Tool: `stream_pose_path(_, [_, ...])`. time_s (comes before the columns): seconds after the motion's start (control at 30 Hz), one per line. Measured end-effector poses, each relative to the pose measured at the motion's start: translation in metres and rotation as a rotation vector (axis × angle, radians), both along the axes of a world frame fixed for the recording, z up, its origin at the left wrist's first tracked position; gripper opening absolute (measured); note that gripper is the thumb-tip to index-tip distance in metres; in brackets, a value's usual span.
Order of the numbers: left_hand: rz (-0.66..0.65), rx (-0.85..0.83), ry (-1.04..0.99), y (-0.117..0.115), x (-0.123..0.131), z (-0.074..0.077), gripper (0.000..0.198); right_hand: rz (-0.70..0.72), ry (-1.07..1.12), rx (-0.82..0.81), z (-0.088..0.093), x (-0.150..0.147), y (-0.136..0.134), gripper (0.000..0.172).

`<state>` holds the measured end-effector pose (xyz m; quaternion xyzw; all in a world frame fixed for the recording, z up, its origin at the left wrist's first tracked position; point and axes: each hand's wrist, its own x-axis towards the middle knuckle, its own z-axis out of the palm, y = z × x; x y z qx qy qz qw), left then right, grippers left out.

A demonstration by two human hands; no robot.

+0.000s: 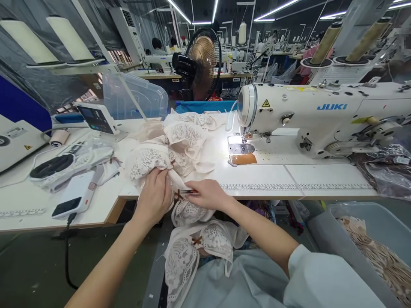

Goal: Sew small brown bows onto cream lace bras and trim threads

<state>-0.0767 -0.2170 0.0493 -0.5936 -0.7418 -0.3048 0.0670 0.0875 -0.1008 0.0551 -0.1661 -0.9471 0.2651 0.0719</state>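
Note:
White lace bras (186, 132) lie in a heap on the table (205, 173), and more of them hang over its front edge onto my lap. My left hand (156, 192) has its fingers closed on a lace bra (149, 160) at the edge. Just to the right, my right hand (205, 194) is wrapped round a small tool with red on its handle, perhaps snips (189, 191). Its metal tip points left, close to a brown bow (177, 195). Another bra (208, 244) with a brown bow rests on my lap.
A white JUKI sewing machine (289, 107) stands at the right, with an orange-brown piece (244, 159) by its needle. On the left are a power bank (75, 194), a control screen (96, 117) and a thread spool (59, 137). A grey bin (334, 231) sits lower right.

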Motion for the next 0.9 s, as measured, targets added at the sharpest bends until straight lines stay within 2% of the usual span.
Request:
stream_pose_path(0.07, [-0.055, -0.099, -0.033, 0.001, -0.012, 0.008, 0.035, 0.154, 0.026, -0.053, -0.001, -0.007, -0.002, 0.011])
stream_pose_path(0.1, [-0.089, -0.143, -0.049, 0.000, -0.017, 0.014, 0.036, 0.238, 0.052, -0.109, -0.001, -0.008, -0.003, 0.007])
stream_pose_path(0.2, [-0.170, -0.331, -0.129, -0.004, -0.024, 0.032, 0.047, 0.478, 0.099, -0.358, 0.002, -0.001, -0.006, 0.025])
stream_pose_path(0.27, [-0.192, -0.497, -0.230, -0.011, -0.026, 0.040, 0.053, 0.561, 0.108, -0.485, 0.005, 0.005, -0.006, 0.034])
stream_pose_path(0.3, [-0.205, -0.574, -0.293, -0.015, -0.026, 0.043, 0.053, 0.549, 0.119, -0.521, 0.005, 0.006, -0.005, 0.036])
stream_pose_path(0.37, [-0.231, -0.659, -0.429, -0.025, -0.026, 0.046, 0.050, 0.429, 0.149, -0.564, 0.004, 0.007, -0.005, 0.036])
stream_pose_path(0.43, [-0.252, -0.696, -0.552, -0.035, -0.025, 0.044, 0.049, 0.285, 0.165, -0.611, -0.001, 0.004, -0.006, 0.036])
stream_pose_path(0.53, [-0.265, -0.734, -0.653, -0.048, -0.025, 0.039, 0.052, 0.176, 0.167, -0.637, -0.011, 0.002, -0.012, 0.035])
stream_pose_path(0.67, [-0.344, -0.777, -0.707, -0.059, -0.027, 0.035, 0.049, 0.070, 0.134, -0.561, -0.017, 0.011, -0.022, 0.028])
stream_pose_path(0.8, [-0.376, -0.798, -0.723, -0.060, -0.029, 0.040, 0.047, -0.074, 0.011, -0.403, -0.011, 0.017, -0.026, 0.028])
stream_pose_path(0.9, [-0.395, -0.820, -0.734, -0.057, -0.027, 0.042, 0.047, -0.102, -0.062, -0.323, -0.006, 0.009, -0.025, 0.028])
